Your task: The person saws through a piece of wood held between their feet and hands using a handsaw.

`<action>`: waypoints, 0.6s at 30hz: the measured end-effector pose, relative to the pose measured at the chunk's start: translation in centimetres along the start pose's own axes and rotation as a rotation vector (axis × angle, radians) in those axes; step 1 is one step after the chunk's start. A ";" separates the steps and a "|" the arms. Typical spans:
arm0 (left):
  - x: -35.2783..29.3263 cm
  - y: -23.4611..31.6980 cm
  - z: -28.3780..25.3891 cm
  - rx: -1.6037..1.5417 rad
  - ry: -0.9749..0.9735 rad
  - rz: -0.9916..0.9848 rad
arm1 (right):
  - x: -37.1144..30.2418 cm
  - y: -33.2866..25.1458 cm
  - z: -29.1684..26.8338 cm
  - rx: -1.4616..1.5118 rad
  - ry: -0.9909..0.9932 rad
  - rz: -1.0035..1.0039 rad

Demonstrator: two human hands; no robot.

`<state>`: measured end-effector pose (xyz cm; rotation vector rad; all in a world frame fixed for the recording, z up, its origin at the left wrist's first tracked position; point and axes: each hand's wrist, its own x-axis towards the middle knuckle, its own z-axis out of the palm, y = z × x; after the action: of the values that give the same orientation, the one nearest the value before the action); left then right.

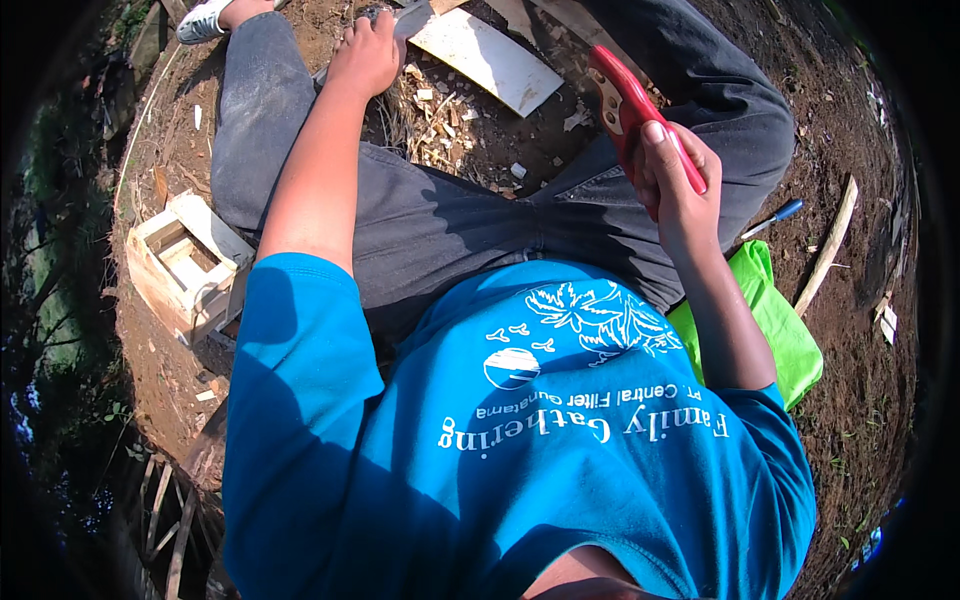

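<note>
My right hand (682,178) is wrapped round a red handle (622,88) with a tan, riveted inset, shaped like a handsaw's grip. It is raised over my right thigh, with the thumb along it; I cannot make out a blade. At the top, between my knees, my left hand (366,58) is curled palm down over something dark with grey metal by its fingers; its kind is hidden. A pale flat board (490,62) lies on the ground to the right of that hand. Wood shavings and chips (440,125) are scattered below the board.
A small pale wooden box (185,255) with a square opening stands beside my left thigh. To my right lie a bright green bag or cloth (778,335), a blue-handled screwdriver (775,217) and a long stick (832,245). My crossed legs (440,215) frame the work spot on bare soil.
</note>
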<state>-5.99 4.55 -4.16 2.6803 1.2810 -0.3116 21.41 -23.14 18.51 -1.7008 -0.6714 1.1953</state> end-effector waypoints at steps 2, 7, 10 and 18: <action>-0.1 0.5 0.5 0.053 0.008 -0.010 | 0.0 0.5 0.3 -0.021 -0.002 0.008; -0.7 1.4 0.9 -0.058 -0.013 -0.090 | 0.0 0.7 2.3 -0.082 -0.004 -0.029; -1.0 3.2 -2.5 -0.102 -0.099 -0.103 | 0.2 1.1 2.9 -0.100 -0.012 -0.042; 1.1 2.9 -0.6 0.040 -0.217 -0.050 | 1.4 2.8 3.8 -0.184 -0.042 -0.090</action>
<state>-3.00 3.71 -3.66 2.5637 1.2895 -0.6212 18.27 -21.83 14.99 -1.7799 -0.8975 1.1378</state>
